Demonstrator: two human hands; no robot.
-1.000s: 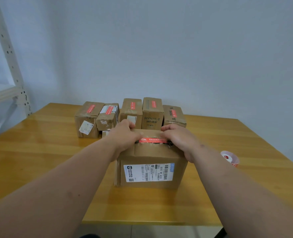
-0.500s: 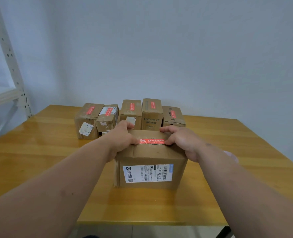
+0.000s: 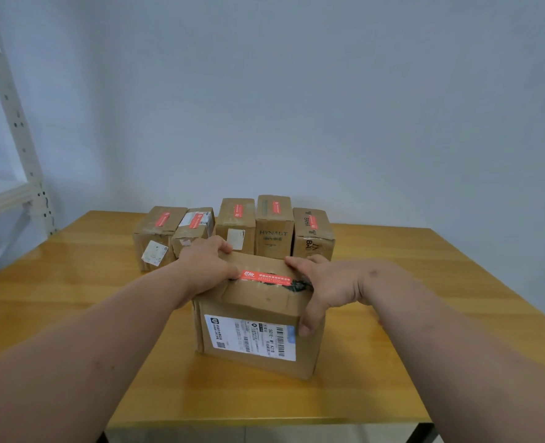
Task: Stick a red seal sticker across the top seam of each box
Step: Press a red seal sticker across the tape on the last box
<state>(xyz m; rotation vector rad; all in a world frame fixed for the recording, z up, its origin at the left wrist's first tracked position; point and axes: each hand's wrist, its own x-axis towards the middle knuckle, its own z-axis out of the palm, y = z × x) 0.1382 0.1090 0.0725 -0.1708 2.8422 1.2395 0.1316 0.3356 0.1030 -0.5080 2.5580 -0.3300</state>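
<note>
A brown cardboard box (image 3: pixel 258 314) with a white shipping label on its front stands in the middle of the wooden table (image 3: pixel 73 289). A red seal sticker (image 3: pixel 266 277) lies across its top seam. My left hand (image 3: pixel 205 266) grips the box's top left edge, fingers curled over the far side. My right hand (image 3: pixel 324 282) grips the top right corner, with the thumb down the front face. The box sits slightly turned.
Several smaller cardboard boxes (image 3: pixel 272 225) with red stickers on top stand in a row behind the near box. A white metal shelf frame (image 3: pixel 12 123) rises at the left. The table's front edge is close below the box.
My right hand shifted from pressing the sticker to gripping the box's right corner, thumb now on the front. The box has turned a little. The sticker roll at the right is now hidden behind my forearm.
</note>
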